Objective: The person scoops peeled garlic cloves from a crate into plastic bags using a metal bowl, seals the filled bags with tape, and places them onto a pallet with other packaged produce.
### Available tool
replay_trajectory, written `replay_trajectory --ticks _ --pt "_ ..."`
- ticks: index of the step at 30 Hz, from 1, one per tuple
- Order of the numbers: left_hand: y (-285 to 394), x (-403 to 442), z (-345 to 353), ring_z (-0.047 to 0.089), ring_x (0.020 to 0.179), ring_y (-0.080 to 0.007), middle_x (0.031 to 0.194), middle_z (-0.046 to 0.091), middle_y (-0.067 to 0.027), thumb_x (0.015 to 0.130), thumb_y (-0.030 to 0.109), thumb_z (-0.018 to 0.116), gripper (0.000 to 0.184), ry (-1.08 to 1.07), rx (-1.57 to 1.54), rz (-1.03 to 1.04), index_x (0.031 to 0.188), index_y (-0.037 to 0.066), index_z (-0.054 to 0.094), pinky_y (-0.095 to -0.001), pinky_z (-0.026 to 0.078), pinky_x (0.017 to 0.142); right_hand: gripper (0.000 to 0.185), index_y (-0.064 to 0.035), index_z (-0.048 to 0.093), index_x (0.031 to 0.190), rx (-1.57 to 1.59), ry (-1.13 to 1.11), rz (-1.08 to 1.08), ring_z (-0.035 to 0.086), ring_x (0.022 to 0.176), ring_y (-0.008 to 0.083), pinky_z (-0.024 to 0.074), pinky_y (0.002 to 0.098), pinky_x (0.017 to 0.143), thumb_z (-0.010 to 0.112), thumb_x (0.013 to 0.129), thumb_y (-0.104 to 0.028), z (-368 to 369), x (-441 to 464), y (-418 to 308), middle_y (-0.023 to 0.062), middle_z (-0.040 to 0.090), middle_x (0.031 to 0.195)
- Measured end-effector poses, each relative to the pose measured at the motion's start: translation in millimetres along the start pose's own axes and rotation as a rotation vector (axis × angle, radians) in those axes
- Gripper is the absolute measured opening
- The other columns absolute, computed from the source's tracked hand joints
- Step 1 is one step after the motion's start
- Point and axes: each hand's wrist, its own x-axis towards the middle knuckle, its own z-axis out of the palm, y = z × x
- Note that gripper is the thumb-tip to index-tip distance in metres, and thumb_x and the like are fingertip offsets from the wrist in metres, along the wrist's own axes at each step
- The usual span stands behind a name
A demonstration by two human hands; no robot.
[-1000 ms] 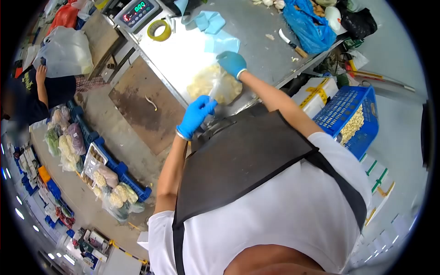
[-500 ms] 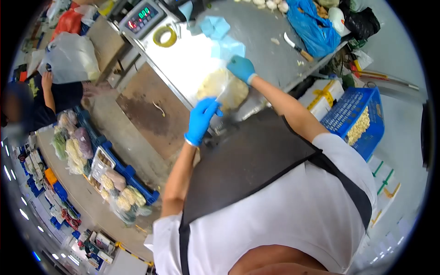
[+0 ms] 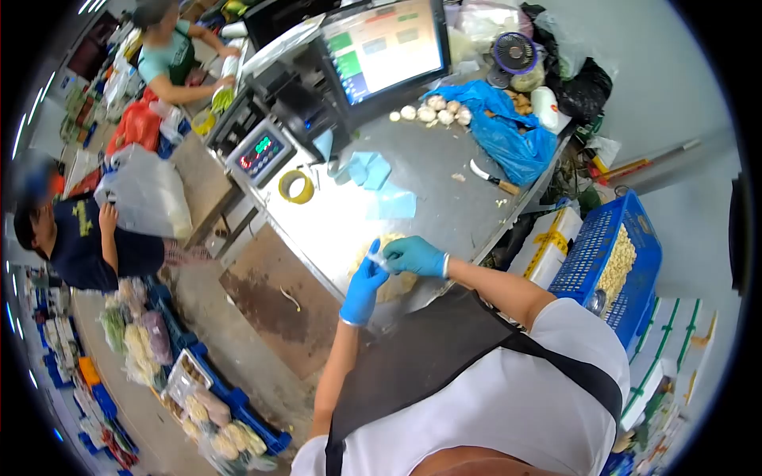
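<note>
A clear plastic bag of pale pieces (image 3: 394, 287) lies on the metal table (image 3: 444, 170) near its front edge, partly covered by my hands. My left hand (image 3: 366, 287), in a bright blue glove, pinches the gathered neck of the bag. Right beside it, my right hand (image 3: 416, 257), in a teal glove, has its fingers closed at the same twisted neck. Beyond the hands lie light blue cloths (image 3: 393, 201), a roll of yellow tape (image 3: 296, 187) and a scale (image 3: 259, 151) with a lit display.
A knife (image 3: 494, 178) lies on the table's right side, near a blue bag (image 3: 516, 143) and garlic bulbs (image 3: 436, 110). A monitor (image 3: 385, 51) stands behind. A blue basket (image 3: 607, 266) is at the right. Two people (image 3: 83, 238) (image 3: 178, 55) are at the left.
The view has tilted up, bringing the monitor and another person into sight. My right hand has moved from the bag's far side to its neck, beside my left hand.
</note>
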Motion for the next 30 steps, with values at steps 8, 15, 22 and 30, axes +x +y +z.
replay_trajectory --ticks 8,15,22,30 --pt "-27.8 -16.5 0.5 0.051 0.07 -0.0102 0.08 0.059 -0.0014 0.084 0.032 0.072 0.03 0.006 0.59 -0.06 0.085 0.004 0.061 -0.0254 0.045 0.062 0.016 -0.0125 0.069 0.088 -0.326 0.529 0.187 0.066 0.082 0.0302 0.0502 0.0401 0.076 0.059 0.079 -0.02 26.6 30.4 46.6 0.0121 0.069 0.091" --pt "-35.6 -22.1 -9.1 0.057 0.065 -0.0148 0.076 0.062 -0.0057 0.086 0.041 0.068 0.04 0.179 0.556 -0.198 0.091 0.002 0.062 -0.031 0.047 0.058 0.025 -0.0124 0.071 0.093 -0.572 0.515 -0.203 0.064 0.081 0.0294 0.0491 0.0402 0.077 0.058 0.072 -0.011 24.9 23.5 8.8 0.0124 0.069 0.09" --pt "-12.4 -47.8 15.4 0.05 0.055 -0.0266 0.064 0.055 -0.0141 0.084 0.039 0.069 0.038 0.053 0.956 0.145 0.076 0.003 0.06 -0.0377 0.044 0.057 0.025 -0.0186 0.071 0.099 -0.462 0.396 0.053 0.065 0.089 0.0311 0.0499 0.0393 0.083 0.057 0.079 -0.02 36.8 38.8 65.2 0.011 0.069 0.098" --pt "17.8 52.1 -39.8 0.065 0.069 -0.034 0.079 0.067 -0.017 0.09 0.037 0.061 0.031 0.46 0.951 0.325 0.092 0.008 0.071 -0.0382 0.049 0.062 0.041 -0.0174 0.061 0.125 -0.06 -0.118 0.234 0.063 0.083 0.0154 0.0503 0.0301 0.082 0.065 0.086 -0.026 -53.8 24.7 37.4 0.0083 0.068 0.099"
